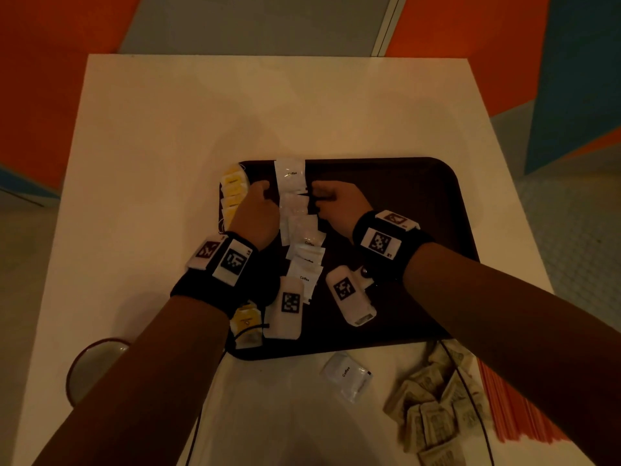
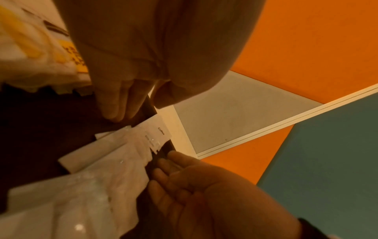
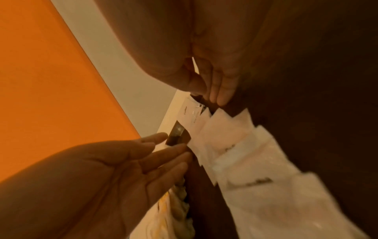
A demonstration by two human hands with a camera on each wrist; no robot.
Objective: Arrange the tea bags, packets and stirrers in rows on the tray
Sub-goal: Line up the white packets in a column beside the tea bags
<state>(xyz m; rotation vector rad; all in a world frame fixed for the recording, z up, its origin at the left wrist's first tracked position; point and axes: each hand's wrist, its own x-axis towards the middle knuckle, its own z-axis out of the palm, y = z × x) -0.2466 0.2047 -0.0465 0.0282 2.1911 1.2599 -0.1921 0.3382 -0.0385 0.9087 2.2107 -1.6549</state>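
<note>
1. The person is working over a dark brown tray (image 1: 420, 203) sitting on the white bench (image 1: 168, 146). Both hands are flanking the far end of a column of white coffee packets (image 1: 300, 230) running down the tray's left-middle.
2. The left hand (image 1: 257, 210) is lying along the column's left side. In the right wrist view its fingers (image 3: 163, 152) are nearly straight and loosely spread, with the tips at the packet edges and nothing gripped.
3. The right hand (image 1: 336, 201) is lying along the column's right side. The left wrist view is showing its fingers (image 2: 169, 169) extended and relaxed, just beside the packets and holding nothing.
4. The step in hand is probably squaring the coffee row. Doing it well likely means pressing both sides inward evenly with flat fingers, keeping the overlap regular.
5. The far packets are sitting fairly straight, while the nearer ones are fanning askew, so working the hands down the column would help.
6. A row of yellow tea bags (image 1: 233, 193) is lying just beside the left hand at the tray's left edge; a careless knuckle could disturb it.
7. One coffee packet (image 1: 347, 375), a heap of tan packets (image 1: 433, 412) and orange stirrers (image 1: 504, 408) are waiting on the bench near the tray's front edge, so much of the task is remaining.
</note>
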